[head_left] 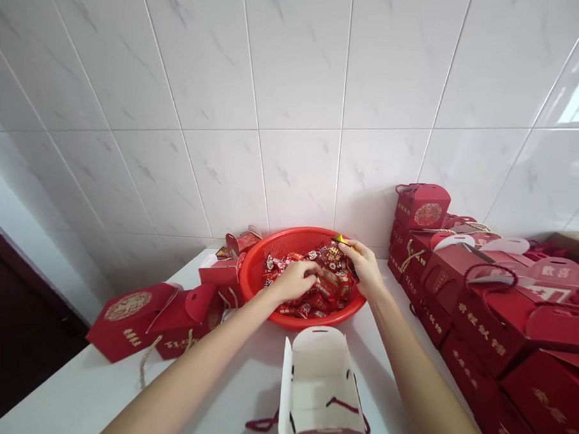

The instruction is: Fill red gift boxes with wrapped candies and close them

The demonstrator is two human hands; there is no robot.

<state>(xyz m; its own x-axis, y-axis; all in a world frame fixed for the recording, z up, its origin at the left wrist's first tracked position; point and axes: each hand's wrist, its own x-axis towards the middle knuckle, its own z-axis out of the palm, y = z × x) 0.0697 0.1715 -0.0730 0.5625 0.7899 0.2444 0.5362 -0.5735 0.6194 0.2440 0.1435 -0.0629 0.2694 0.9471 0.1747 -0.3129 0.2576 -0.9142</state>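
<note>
A red plastic basket [279,243] with a perforated rim holds many wrapped sweets [332,286], mostly red and brown. My left hand [297,281] is over the sweets at the left of the pile, its fingers curled together; whatever lies between the fingertips is hidden. At the right side of the basket, my right hand [364,266] grips a wrapped sweet [342,240] with a shiny yellow end, pinched between thumb and fingers. Nearer to me stands an open gift box [318,372], white inside, with dark red cord handles hanging at its sides. No sweets show inside it.
Closed red gift boxes [459,282] with gold lettering are stacked along the right. Several more red boxes [136,316] with cord handles stand left of the basket. The white table [244,381] meets a tiled wall [301,173] at the back.
</note>
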